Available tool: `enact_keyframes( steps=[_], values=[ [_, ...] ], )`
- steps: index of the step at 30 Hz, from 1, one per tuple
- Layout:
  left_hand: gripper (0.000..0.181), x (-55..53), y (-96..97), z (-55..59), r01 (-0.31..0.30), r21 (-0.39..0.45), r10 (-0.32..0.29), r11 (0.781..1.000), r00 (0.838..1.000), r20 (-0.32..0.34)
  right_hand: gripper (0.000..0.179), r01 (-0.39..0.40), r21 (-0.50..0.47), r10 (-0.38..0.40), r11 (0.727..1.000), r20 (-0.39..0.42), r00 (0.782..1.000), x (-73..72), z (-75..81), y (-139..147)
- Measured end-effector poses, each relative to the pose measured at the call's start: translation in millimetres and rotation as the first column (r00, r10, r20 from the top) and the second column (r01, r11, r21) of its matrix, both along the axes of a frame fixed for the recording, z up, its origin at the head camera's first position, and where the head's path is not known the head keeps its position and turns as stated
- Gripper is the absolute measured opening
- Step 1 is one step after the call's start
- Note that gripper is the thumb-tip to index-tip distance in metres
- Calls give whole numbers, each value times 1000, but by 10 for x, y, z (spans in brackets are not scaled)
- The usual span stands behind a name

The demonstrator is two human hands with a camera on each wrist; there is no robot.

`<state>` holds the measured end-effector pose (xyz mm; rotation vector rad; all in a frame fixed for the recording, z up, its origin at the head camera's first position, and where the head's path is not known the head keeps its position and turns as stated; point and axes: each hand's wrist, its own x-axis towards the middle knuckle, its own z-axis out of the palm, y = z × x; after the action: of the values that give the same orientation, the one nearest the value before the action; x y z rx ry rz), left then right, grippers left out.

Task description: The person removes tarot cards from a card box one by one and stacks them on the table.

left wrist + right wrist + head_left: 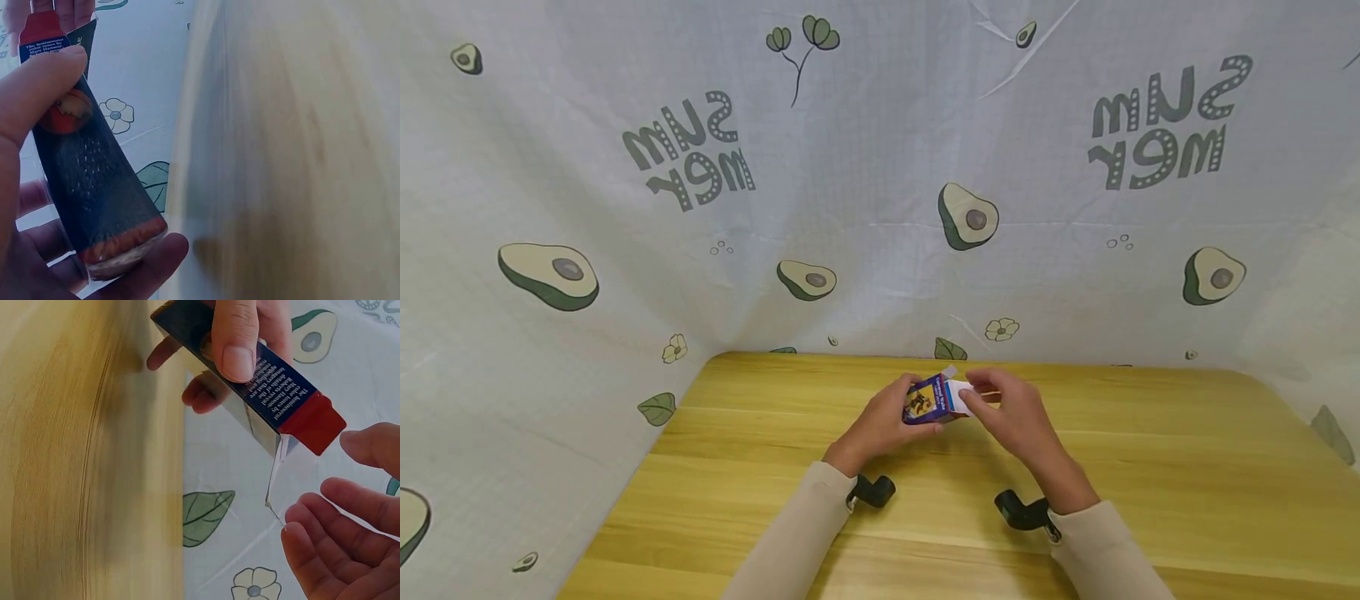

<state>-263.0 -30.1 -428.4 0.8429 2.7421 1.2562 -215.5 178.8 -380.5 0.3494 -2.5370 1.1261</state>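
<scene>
My left hand [880, 419] grips a small dark blue card box [927, 400] printed with a yellow picture and the words "Universal Waite". In the left wrist view its thumb presses on the narrow printed side of the box [103, 181], with the other fingers behind and below. The box's end is unfolded, with a red flap [315, 423] sticking out and a thin pale flap [279, 456] beside it. My right hand [1018, 417] is at that end, fingers loosely bent and spread from the thumb. Its thumb tip is right at the red flap's corner. The box's inside is hidden.
Below the hands lies a wooden table [925, 533]. A white sheet [865, 167] printed with avocados, leaves and lettering hangs along its back and sides. Black camera mounts [1026, 510] are strapped at both wrists, by the beige sleeves [1105, 550].
</scene>
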Motion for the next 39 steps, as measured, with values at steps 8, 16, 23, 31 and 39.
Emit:
enact_keyframes(
  steps=[8,16,23,31,39],
  values=[
    [81,1,6,2,34,20,-34,999,999,-1,25,-9,33,8,999,22,1000,-13,-6,-42],
    [80,18,14,25,59,32,-58,998,998,-23,23,-12,33,10,999,43,999,-24,-32,-60],
    [78,20,15,13,52,42,-51,998,999,-9,22,-9,22,9,1000,32,999,-39,-69,-95],
    [73,-1,17,-16,69,61,-69,996,998,-5,22,11,17,-12,1000,25,1000,-38,-103,-140],
    [73,-9,3,7,102,92,-104,990,994,20,21,17,19,-18,1000,19,1000,-55,-107,-153]
  ],
)
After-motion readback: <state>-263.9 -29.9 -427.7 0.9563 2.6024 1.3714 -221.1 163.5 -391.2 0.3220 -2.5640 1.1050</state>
